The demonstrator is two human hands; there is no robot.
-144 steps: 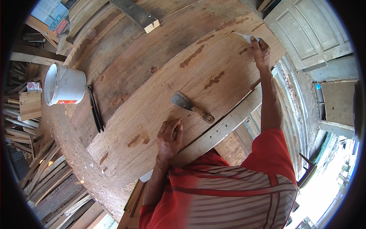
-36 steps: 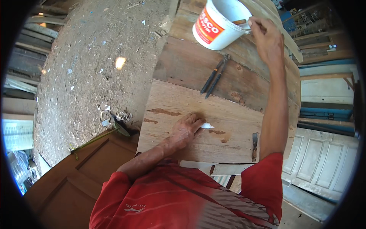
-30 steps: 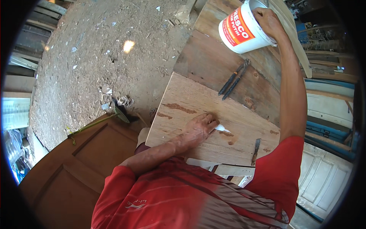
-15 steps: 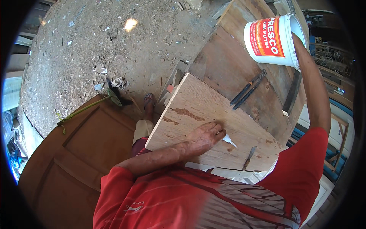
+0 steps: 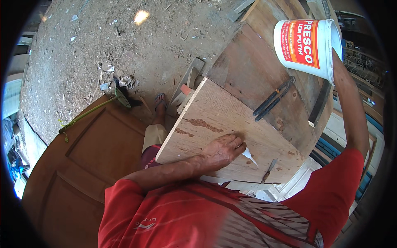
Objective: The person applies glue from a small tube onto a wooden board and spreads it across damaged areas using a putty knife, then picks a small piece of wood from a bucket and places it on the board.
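My left hand (image 5: 225, 151) is closed and rests on the pale wooden board (image 5: 198, 103). A white pointed nozzle (image 5: 249, 156) sticks out from its fingers toward the right; the rest of that thing is hidden in my hand. My right forearm (image 5: 349, 97) reaches into the mouth of a white plastic bucket (image 5: 285, 45) with a red and yellow label, lying tilted on its side at the upper right. The bucket hides my right hand. Pincers with dark handles (image 5: 273, 99) lie between the two. A flat metal blade (image 5: 269, 170) rests near the board's lower right.
Brown filler-like patches (image 5: 204, 125) mark the board. Darker planks (image 5: 248, 62) extend beyond it, with a dark strip (image 5: 320, 103) on them. A brown panelled door (image 5: 87, 165) lies at left, a green-handled tool (image 5: 122, 97) at its edge. Debris litters the dirt floor (image 5: 144, 45).
The bucket and my right arm appear slightly farther right, though the whole view has shifted a little too. My left hand keeps its grip at the same spot on the board.
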